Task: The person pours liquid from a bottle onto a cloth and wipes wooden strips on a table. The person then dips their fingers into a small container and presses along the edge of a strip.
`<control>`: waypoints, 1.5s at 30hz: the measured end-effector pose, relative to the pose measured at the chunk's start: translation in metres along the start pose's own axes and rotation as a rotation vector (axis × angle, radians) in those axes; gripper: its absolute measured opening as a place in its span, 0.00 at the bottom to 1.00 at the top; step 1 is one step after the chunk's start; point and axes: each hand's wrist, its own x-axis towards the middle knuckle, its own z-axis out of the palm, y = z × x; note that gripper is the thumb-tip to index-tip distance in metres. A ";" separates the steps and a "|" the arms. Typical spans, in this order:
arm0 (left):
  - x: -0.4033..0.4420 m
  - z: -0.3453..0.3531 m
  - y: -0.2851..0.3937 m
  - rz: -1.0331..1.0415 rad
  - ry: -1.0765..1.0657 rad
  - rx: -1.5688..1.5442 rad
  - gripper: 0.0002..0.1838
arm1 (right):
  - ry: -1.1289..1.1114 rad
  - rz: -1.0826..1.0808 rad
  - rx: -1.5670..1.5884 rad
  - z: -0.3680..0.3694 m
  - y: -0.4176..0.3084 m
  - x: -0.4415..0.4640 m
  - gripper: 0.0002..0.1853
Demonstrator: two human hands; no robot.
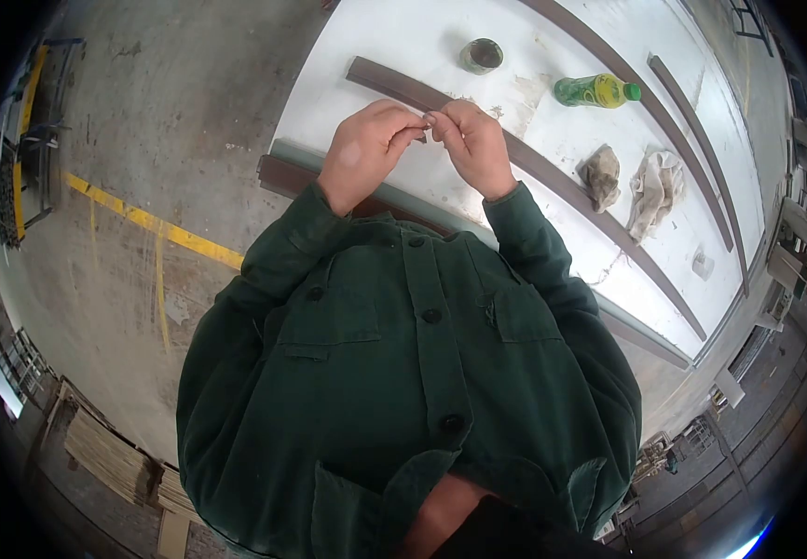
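My left hand (367, 152) and my right hand (471, 146) meet over the white table (320, 112), thumbs and forefingers pinched together. Between the fingertips is something small and dark, too small to name. A long brown strip (394, 82) lies just beyond and under my hands, running down to the right. Nearer my body, a brown and grey-green profile (282, 173) lies along the table's near edge, partly hidden by my sleeves.
Beyond the strip stand an open can (482, 56) and a green bottle (597, 91). Dirty cloths (655, 191) and gloves or rags (601, 177) lie to the right. Two more brown strips (622, 70) (702, 140) cross the table's far side.
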 end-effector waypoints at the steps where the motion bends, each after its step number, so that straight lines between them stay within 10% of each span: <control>1: 0.000 -0.001 -0.001 0.048 0.018 0.058 0.07 | -0.048 0.030 0.067 -0.002 0.001 0.000 0.04; 24: -0.002 -0.005 -0.014 -0.217 -0.043 -0.167 0.05 | 0.001 -0.180 -0.182 0.007 -0.001 0.007 0.02; 30: 0.000 0.016 -0.011 -0.219 0.219 -0.514 0.04 | 0.230 0.275 0.617 0.033 -0.007 -0.001 0.09; 36: 0.002 0.004 -0.015 -0.358 0.090 -0.835 0.05 | -0.056 0.425 1.294 0.023 -0.002 -0.003 0.08; 45: 0.003 0.008 -0.032 -0.135 0.136 -0.498 0.07 | -0.098 0.649 1.415 0.010 -0.025 -0.002 0.07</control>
